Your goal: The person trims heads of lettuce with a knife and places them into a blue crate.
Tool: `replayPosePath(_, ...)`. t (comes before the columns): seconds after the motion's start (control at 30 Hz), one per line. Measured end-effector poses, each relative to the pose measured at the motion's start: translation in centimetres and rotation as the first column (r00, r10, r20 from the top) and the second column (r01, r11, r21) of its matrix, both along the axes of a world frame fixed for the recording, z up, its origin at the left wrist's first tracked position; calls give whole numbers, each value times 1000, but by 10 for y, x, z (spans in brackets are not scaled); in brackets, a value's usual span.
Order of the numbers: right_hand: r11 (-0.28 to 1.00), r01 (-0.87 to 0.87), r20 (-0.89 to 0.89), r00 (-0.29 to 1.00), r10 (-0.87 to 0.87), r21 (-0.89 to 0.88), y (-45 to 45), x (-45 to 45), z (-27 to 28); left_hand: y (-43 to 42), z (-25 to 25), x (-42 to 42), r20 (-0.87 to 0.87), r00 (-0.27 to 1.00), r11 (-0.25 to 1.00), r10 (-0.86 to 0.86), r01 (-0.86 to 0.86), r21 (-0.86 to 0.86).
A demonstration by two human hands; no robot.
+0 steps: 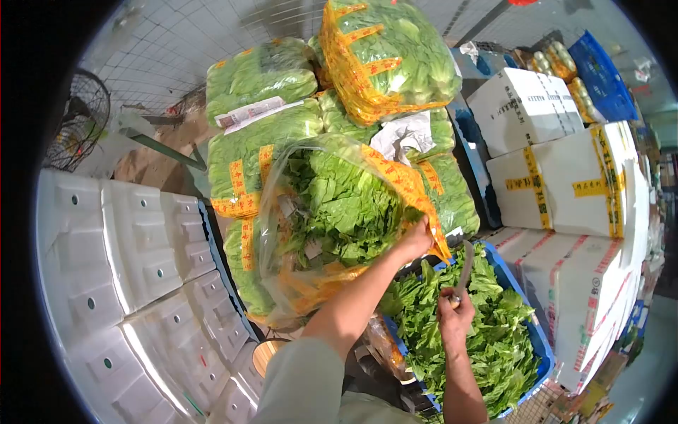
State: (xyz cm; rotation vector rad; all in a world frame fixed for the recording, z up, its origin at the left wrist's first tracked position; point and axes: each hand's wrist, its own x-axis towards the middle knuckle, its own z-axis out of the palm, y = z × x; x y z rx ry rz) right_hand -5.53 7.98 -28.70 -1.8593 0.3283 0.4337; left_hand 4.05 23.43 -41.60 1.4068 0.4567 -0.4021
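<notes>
My left hand is closed on the edge of an opened clear plastic bag with orange printed tape. Green leafy lettuce fills the bag. Lower right, my right hand grips a knife by its handle, the blade pointing up and away from me. It is over a blue crate full of loose lettuce leaves. Whether the blade touches the leaves, I cannot tell.
Bagged lettuce is stacked behind the opened bag, one large bag on top. White foam boxes line the left side. Taped white boxes stand at the right, near a blue basket. A fan is at the far left.
</notes>
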Motion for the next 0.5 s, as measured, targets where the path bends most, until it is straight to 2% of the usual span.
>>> replayPosePath(0.03, 986, -45, 91, 994, 60, -159, 0, 6, -15, -8, -14, -14, 37, 999, 983, 34, -27, -184)
replayPosePath(0.07, 944, -78, 170, 976, 138, -319, 2, 17, -27, -15, -11, -24, 3, 986, 897, 169, -153, -415)
replayPosePath(0.1, 907, -64, 154, 978, 140, -417, 16, 33, -23, -18, -5, -32, -63, 954, 741, 295, -270, -615)
replayPosePath(0.13, 899, -28, 261, 953, 157, -437, 24, 51, -33, -16, -5, -38, 22, 940, 711, 339, -241, -661)
replayPosePath(0.17, 892, 6, 358, 917, 176, -453, 33, 65, -43, -9, -2, -40, 36, 942, 677, 335, -214, -704)
replayPosePath(0.2, 839, -3, 387, 886, 254, -544, 46, 81, -46, -1, 3, -43, 47, 942, 642, 332, -190, -743)
replayPosePath(0.23, 779, -5, 409, 849, 334, -626, 59, 97, -49, 8, 10, -44, 83, 949, 675, 305, -154, -722)
replayPosePath(0.27, 780, -154, 264, 886, 381, -607, 70, 111, -48, 25, 13, -40, 122, 984, 862, 129, -50, -504)
replayPosePath(0.3, 771, -296, 114, 896, 428, -564, 76, 120, -48, 43, 16, -33, 109, 992, 964, -59, 84, -251)
replayPosePath(0.33, 862, -346, 36, 922, 386, -370, 77, 128, -69, 57, 19, -27, 24, 988, 976, -151, 153, -153)
replayPosePath(0.4, 981, -189, 76, 978, 192, -44, 77, 128, -92, 77, 23, -21, 311, 938, 958, -157, 68, 277)
replayPosePath(0.43, 987, -131, 36, 991, 128, 89, 81, 129, -73, 94, 34, -15, 352, 923, 946, -156, 37, 323)
replayPosePath(0.47, 986, -58, 20, 998, 55, 157, 83, 131, -57, 114, 51, -7, 111, 992, 963, -68, 36, 266)
replayPosePath(0.5, 975, 23, -1, 1000, -24, 223, 84, 132, -44, 130, 56, 1, 15, 1000, 930, -6, 0, 369)
